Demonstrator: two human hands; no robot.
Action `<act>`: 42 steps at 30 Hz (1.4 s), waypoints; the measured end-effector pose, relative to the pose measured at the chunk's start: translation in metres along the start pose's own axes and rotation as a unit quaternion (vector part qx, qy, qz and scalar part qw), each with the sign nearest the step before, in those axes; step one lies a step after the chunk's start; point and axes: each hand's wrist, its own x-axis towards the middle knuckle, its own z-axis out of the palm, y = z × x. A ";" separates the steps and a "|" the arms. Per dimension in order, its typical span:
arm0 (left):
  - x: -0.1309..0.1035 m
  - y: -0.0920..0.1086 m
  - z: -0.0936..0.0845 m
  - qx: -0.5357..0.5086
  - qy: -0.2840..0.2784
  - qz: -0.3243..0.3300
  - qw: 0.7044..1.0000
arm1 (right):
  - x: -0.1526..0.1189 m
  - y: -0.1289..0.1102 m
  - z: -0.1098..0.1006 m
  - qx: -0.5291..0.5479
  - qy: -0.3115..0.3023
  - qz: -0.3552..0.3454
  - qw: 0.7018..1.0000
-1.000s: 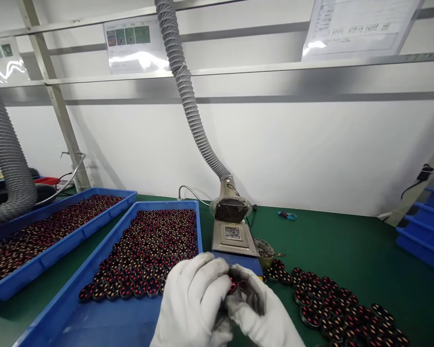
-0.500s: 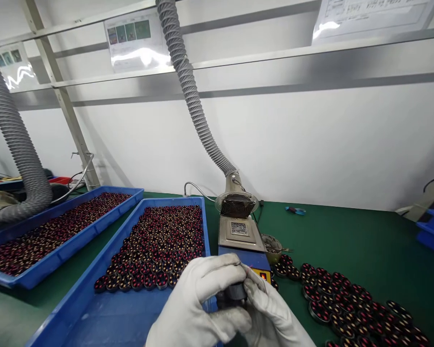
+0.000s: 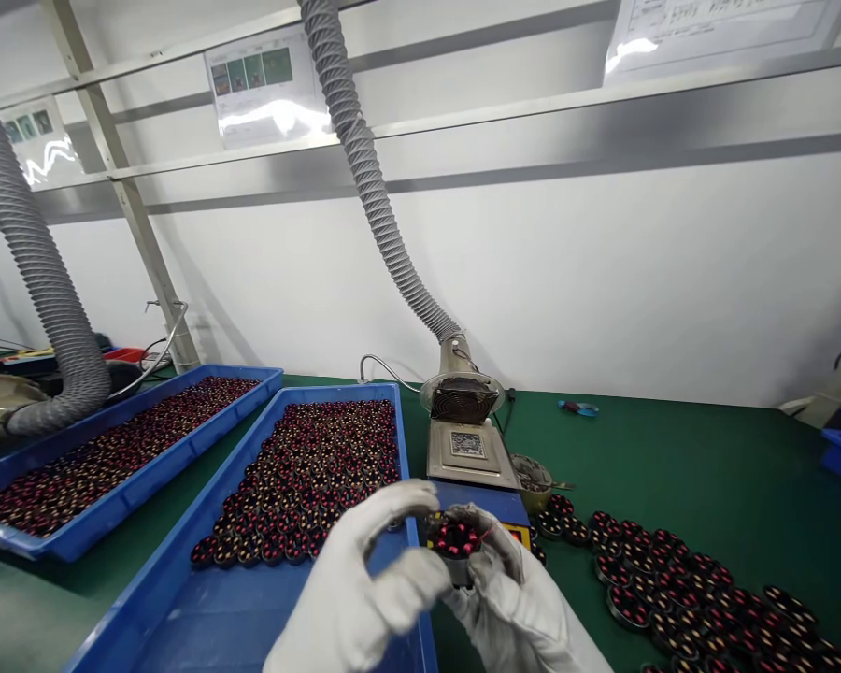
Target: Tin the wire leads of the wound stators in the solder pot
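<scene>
Round part (image 3: 455, 540) with red windings is sitting pinched between both gloved hands; left hand (image 3: 368, 584) fingers curling over it, right hand (image 3: 508, 594) gripping from below; near blue tray (image 3: 182, 617) beside the left fingers is holding rows of identical parts (image 3: 315, 477); far tray (image 3: 140, 486) likewise.

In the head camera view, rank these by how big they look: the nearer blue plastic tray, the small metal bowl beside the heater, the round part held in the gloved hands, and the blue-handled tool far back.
1. Nearer blue plastic tray, by far the largest.
2 and 3. Round red-and-black part held in the gloved left hand and right hand, and small metal bowl: alike; the part is nearer the camera, so unsure.
4. Blue-handled tool.
</scene>
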 end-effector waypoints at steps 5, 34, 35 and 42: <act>0.003 0.000 0.004 0.055 0.003 0.189 0.980 | -0.002 0.001 0.006 -0.004 -0.026 0.030 0.999; 0.001 -0.004 0.008 -0.202 -0.020 -0.025 0.979 | 0.004 -0.012 0.010 -0.015 -0.127 0.119 0.985; 0.002 -0.004 0.009 -0.221 0.004 -0.009 0.975 | 0.004 -0.011 0.010 -0.014 -0.119 0.111 0.987; 0.002 0.004 -0.009 -0.159 -0.018 -0.125 0.979 | -0.014 -0.010 0.020 0.064 -0.097 0.093 0.989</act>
